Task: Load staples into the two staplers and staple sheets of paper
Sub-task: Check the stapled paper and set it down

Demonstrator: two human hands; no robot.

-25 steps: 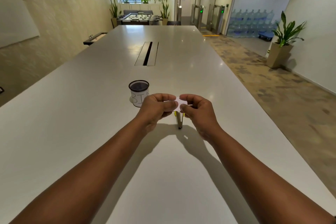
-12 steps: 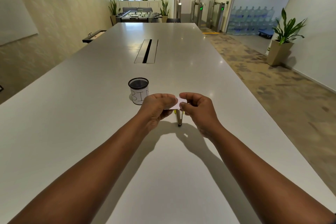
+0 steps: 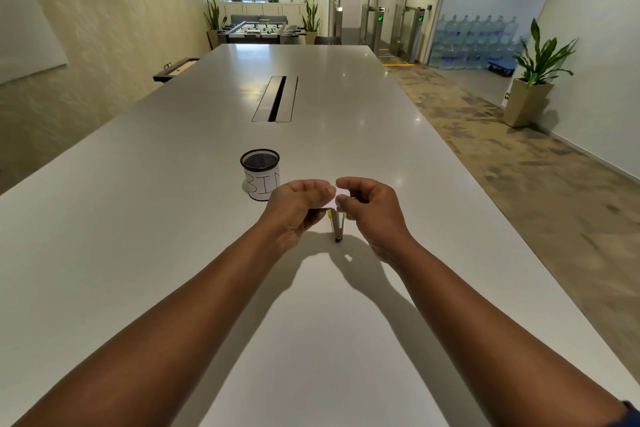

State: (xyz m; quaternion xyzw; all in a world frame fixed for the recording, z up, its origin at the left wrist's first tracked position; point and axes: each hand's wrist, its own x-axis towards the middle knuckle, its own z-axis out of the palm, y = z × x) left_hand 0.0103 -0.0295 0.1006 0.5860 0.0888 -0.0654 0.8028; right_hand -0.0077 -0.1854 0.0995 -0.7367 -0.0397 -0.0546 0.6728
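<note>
Both hands, left hand and right hand, pinch a small paper between them. The stapler lies directly beneath on the tabletop, long axis pointing away from the person, roughly equidistant from each.

Both hands have drawn slightly closer on the paper.

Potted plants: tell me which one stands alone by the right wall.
The potted plant in the tall tan planter, on the carpet right of the table; the others cluster below the far window.
</note>
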